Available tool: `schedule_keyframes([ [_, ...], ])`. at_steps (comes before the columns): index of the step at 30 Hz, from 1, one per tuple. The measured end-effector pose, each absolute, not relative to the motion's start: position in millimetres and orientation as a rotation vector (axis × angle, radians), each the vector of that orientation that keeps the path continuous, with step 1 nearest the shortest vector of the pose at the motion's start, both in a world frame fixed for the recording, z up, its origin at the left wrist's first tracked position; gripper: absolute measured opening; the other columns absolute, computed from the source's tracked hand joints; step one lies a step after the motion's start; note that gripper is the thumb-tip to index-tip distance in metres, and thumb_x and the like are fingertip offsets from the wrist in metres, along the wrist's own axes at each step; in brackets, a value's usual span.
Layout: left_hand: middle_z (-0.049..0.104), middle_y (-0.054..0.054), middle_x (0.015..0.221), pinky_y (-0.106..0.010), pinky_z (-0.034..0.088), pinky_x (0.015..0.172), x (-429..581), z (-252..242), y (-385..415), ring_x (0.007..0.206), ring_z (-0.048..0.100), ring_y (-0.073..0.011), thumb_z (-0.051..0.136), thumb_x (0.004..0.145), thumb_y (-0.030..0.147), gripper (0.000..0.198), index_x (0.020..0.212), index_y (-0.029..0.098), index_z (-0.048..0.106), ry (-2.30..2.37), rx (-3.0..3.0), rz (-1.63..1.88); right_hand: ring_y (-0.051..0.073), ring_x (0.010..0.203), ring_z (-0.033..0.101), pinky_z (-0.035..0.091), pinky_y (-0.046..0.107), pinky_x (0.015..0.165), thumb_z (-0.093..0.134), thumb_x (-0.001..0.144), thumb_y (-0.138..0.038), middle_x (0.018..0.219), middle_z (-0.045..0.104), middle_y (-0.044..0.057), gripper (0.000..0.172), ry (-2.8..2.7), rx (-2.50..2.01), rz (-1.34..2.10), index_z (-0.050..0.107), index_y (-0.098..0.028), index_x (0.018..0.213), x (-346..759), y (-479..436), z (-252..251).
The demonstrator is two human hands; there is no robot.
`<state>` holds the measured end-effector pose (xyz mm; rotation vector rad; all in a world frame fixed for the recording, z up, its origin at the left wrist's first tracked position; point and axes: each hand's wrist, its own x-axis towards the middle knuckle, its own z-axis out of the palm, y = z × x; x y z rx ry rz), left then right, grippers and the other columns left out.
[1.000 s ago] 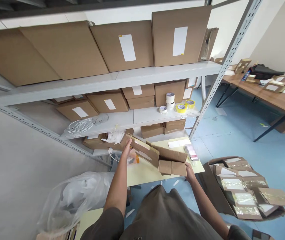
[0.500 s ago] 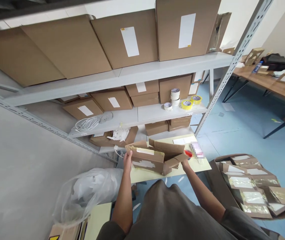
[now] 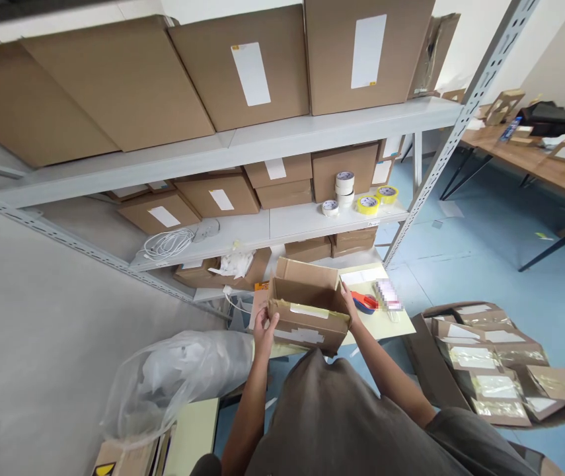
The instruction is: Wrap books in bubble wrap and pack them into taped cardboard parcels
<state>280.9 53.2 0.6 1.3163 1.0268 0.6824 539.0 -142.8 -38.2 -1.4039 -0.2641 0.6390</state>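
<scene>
Head view: both hands are holding an open cardboard box (image 3: 306, 316) upright over the near edge of the yellow table (image 3: 391, 325). Left hand (image 3: 263, 330) is gripping the near-left corner, fingers closed on it. Right hand (image 3: 349, 305) is clamping the right wall, fingers hooked over the rim. Red tape dispenser (image 3: 364, 302) is lying just right of the box. Tape rolls (image 3: 367, 203) are sitting on the far shelf (image 3: 312, 225). Plastic bag (image 3: 183, 373) is slumping near left, flattened cartons (image 3: 485, 370) near right.
</scene>
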Motion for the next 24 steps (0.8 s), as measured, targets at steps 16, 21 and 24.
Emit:
schedule_keyframes([
  [16,0.048,-0.010,0.166,-0.050,0.036,0.126,307.5,59.1,80.8,0.157,0.039,-0.0360,0.084,0.076,0.046,0.026,0.089,0.024,0.078,0.801,2.176,0.400,0.031,0.143,0.055,0.042,0.044,0.121,0.075,0.080,-0.047,0.149,0.066,0.007,0.050,-0.378,-1.403,0.850,0.074,-0.027,0.126,566.3,-146.1,-12.1],
  [21,0.053,-0.013,0.162,-0.050,0.042,0.122,290.9,44.0,57.3,0.151,0.048,-0.0327,0.075,0.083,0.043,0.021,0.079,0.024,0.068,0.753,2.049,0.493,0.031,0.134,0.062,0.047,0.043,0.114,0.060,0.086,-0.047,0.139,0.072,0.010,0.040,-0.205,-1.391,0.700,0.071,-0.024,0.116,585.7,-138.7,-13.8],
  [24,0.055,-0.015,0.160,-0.051,0.043,0.120,269.5,28.0,34.8,0.145,0.055,-0.0331,0.074,0.083,0.045,0.025,0.078,0.024,0.062,0.771,1.941,0.469,0.032,0.130,0.064,0.053,0.041,0.106,0.057,0.087,-0.047,0.140,0.071,0.012,0.040,-0.164,-1.377,0.670,0.071,-0.023,0.115,600.0,-133.7,-12.6],
])
